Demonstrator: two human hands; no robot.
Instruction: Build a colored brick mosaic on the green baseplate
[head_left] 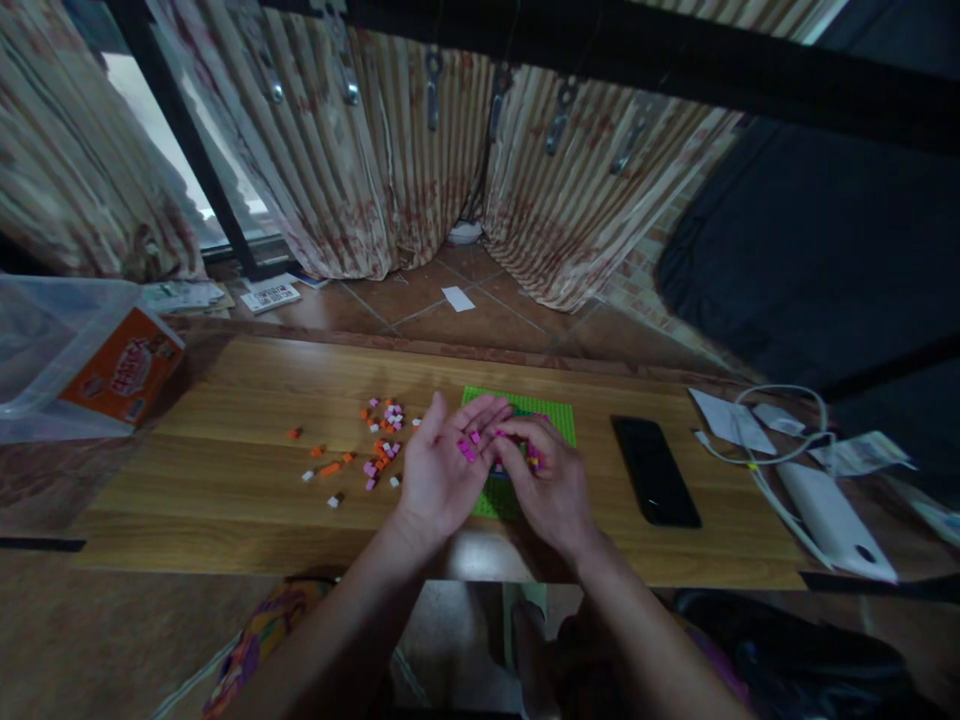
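Observation:
My left hand [444, 462] lies palm up, slightly cupped, holding a few small pink toy bricks [468, 448] on its palm and fingers. Close beside it, my right hand [547, 478] has thumb and forefinger pinched together, with a bit of pink brick showing at the tips. Beneath both hands is a green studded baseplate [562, 412], partly covered by them. Pink, yellow and darker bricks [534, 458] show on it behind my right fingers. Loose orange, white and light pink bricks [382, 452] are scattered on the wooden table [247, 480] left of my hands.
A black phone [654, 470] lies right of the baseplate. Farther right are a white cable [787, 460], a white power bank [836, 520] and papers. A clear plastic tub [52, 350] with an orange label stands at the left. Curtains [420, 180] hang beyond the table.

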